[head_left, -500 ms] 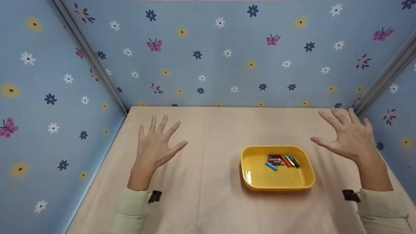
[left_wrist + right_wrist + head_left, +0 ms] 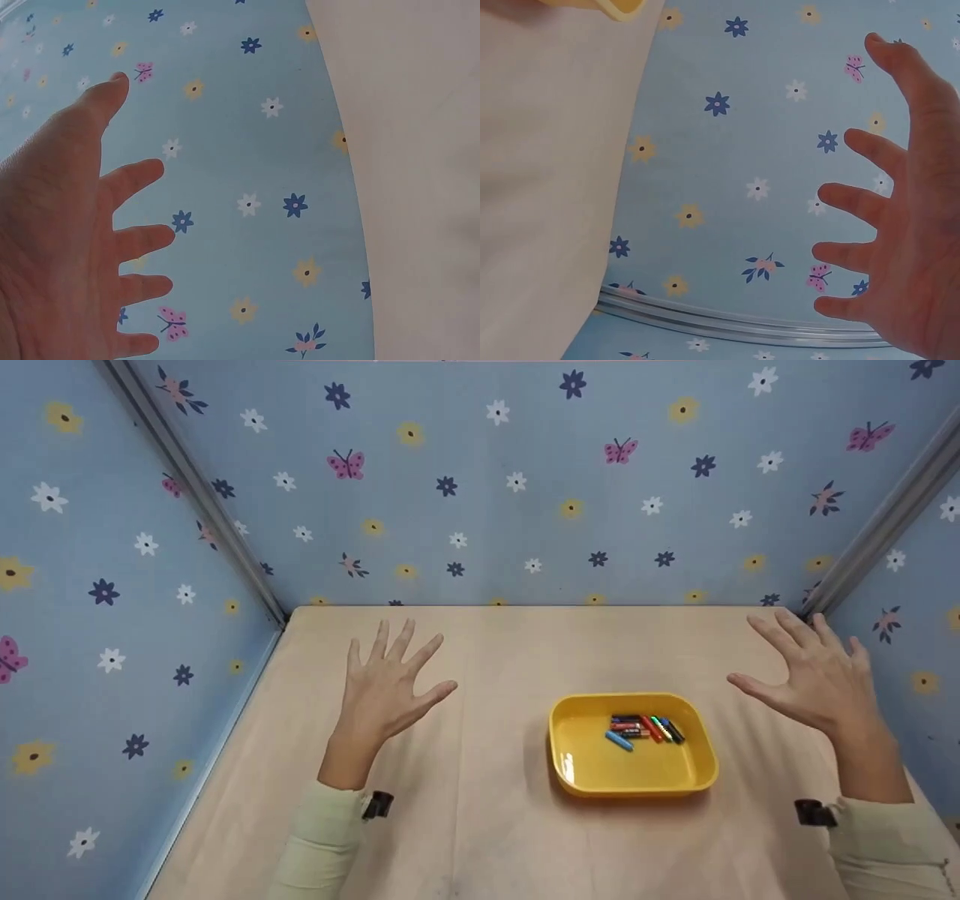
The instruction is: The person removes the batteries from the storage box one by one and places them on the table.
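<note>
A yellow tray (image 2: 600, 774) rests on the table, right of the middle in the head view. In its upper part lies a small bunch of short crayon-like sticks (image 2: 646, 728) in red, black, green and other colours. One light blue stick (image 2: 619, 741) lies just below the bunch. My left hand (image 2: 386, 694) hovers left of the tray with its fingers spread, holding nothing. To the right of the tray, my right hand (image 2: 821, 682) is also spread and holds nothing. The right wrist view catches only a corner of the tray (image 2: 622, 6).
A light tabletop (image 2: 495, 660) spreads beneath both hands. Blue flowered panels (image 2: 487, 450) stand behind it and at both sides, with grey metal posts (image 2: 202, 495) at the corners. The right hand is near the right rear corner.
My left hand has moved right, closer to the tray. My right hand has drifted slightly right, and the head view has shifted a little. The tray and its contents look unchanged.
</note>
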{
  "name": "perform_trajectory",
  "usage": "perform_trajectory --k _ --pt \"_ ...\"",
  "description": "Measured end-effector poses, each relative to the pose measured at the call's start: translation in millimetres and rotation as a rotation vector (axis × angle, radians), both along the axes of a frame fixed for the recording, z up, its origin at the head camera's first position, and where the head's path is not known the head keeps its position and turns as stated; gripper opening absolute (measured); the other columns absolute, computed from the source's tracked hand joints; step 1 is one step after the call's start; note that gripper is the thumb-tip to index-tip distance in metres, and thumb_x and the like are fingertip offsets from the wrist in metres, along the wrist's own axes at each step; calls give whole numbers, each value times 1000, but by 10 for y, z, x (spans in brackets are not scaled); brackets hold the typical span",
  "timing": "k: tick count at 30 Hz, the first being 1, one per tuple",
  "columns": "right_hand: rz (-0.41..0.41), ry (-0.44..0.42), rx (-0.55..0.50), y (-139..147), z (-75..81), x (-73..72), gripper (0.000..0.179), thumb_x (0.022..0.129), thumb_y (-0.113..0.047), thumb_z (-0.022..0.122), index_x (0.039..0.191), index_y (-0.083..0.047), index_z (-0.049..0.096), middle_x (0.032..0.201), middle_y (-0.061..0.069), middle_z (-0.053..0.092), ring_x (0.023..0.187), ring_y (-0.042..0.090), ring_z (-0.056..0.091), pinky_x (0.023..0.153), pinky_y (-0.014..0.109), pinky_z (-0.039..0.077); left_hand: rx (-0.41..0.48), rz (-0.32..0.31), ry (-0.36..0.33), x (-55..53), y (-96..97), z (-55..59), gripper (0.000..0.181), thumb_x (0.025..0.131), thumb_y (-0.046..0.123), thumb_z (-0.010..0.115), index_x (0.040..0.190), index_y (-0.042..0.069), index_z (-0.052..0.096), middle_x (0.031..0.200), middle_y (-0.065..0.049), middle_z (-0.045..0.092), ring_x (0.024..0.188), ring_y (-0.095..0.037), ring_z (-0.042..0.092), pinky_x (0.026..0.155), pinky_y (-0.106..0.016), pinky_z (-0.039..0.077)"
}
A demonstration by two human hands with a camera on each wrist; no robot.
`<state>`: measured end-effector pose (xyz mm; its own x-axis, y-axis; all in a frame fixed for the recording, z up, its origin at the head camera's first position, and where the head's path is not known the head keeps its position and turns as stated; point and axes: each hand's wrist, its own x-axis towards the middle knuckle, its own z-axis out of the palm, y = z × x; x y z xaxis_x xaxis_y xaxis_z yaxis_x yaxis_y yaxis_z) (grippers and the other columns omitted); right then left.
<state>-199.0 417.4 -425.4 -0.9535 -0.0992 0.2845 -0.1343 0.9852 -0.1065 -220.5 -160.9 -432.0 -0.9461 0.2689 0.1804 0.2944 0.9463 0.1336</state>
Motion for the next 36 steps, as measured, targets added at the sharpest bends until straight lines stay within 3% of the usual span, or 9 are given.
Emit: perform_trajectory --k 11,21,23,25,27,29,31,33,36 --pt "78 176 -154 -12 -155 -54 83 87 -45 87 162 -25 60 172 22 54 155 57 50 114 92 34 -12 -27 -39 -76 181 7 79 105 77 53 173 37 46 187 -12 34 175 -48 26 134 -83 20" --pt "132 79 -490 7 -338 3 73 99 -28 82 167 -23 56 172 28 51 157 61 44 121 90 29 61 -83 -105 -108 423 28 80 107 73 56 176 36 40 186 -11 36 175 -46 27 135 -82 19" --pt "144 78 -561 14 -375 18 71 100 -24 81 167 -22 57 172 26 52 164 45 45 123 90 27 77 -96 -121 -127 473 33 81 107 73 56 176 36 39 186 -10 35 175 -45 26 135 -81 19" --pt "156 83 -633 13 -414 29 67 102 -19 79 166 -21 58 173 15 55 165 16 47 126 89 25 97 -107 -145 -151 514 32 81 107 73 56 177 36 38 187 -9 34 176 -44 25 136 -81 18" --pt "153 81 -710 3 -447 41 63 104 -16 75 165 -20 59 169 -5 60 155 -9 46 135 77 28 128 -119 -164 -179 543 23 80 107 71 57 177 36 38 187 -8 34 176 -42 25 136 -81 17" --pt "148 75 -787 -9 -481 47 60 106 -12 71 165 -16 59 160 -22 61 144 -21 45 138 57 34 160 -135 -176 -210 568 8 80 108 69 59 177 36 38 187 -7 34 176 -41 26 136 -81 17" --pt "138 63 -840 -20 -521 52 58 108 -11 67 165 -14 58 153 -34 58 141 -20 49 133 41 38 196 -150 -186 -233 598 -10 79 108 67 60 177 35 38 186 -6 35 176 -41 27 136 -80 17" --pt "140 60 -869 -22 -572 43 56 109 -9 65 164 -10 58 151 -34 59 140 -16 53 123 25 43 222 -167 -192 -249 638 -27 78 108 65 61 177 34 39 186 -6 37 175 -41 29 137 -79 17" --pt "163 72 -910 -32 -654 39 55 108 -6 62 163 -5 57 151 -31 61 140 -12 57 116 13 46 255 -186 -204 -270 718 -51 77 108 64 62 176 34 40 186 -6 38 175 -40 30 138 -77 18"
